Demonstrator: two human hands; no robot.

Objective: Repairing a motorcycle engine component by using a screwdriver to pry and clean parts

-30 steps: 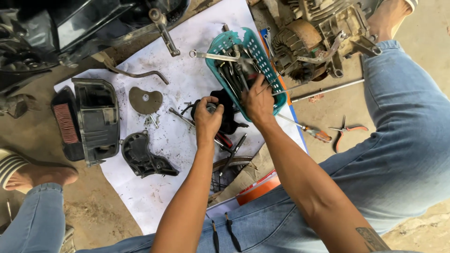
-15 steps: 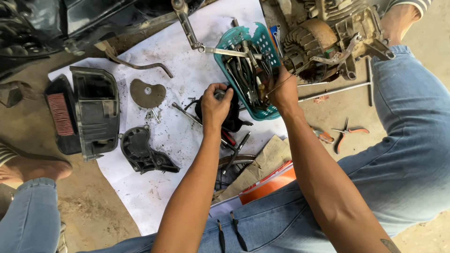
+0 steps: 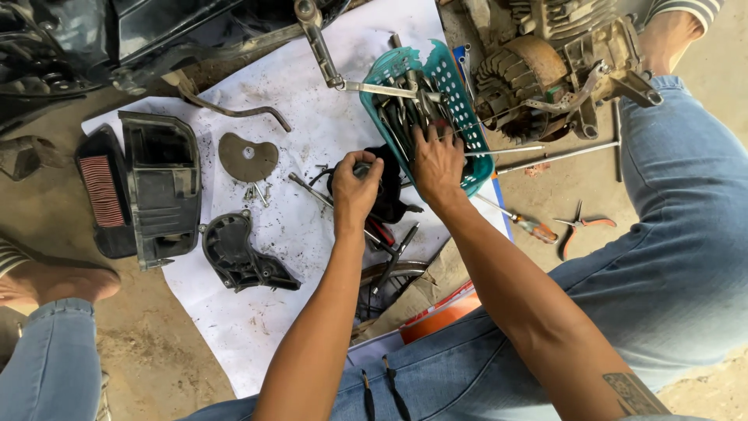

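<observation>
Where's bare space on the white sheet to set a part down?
Free: the sheet's lower stretch below the black cover, and the upper middle between the bent rod and the teal basket. Crowded: around the left hand and right hand, with loose tools and screws.

A makeshift repair workshop on bare dirt ground: an engine stands far right, an air-filter box lies left on a white sheet, and a teal basket holds tools.
</observation>
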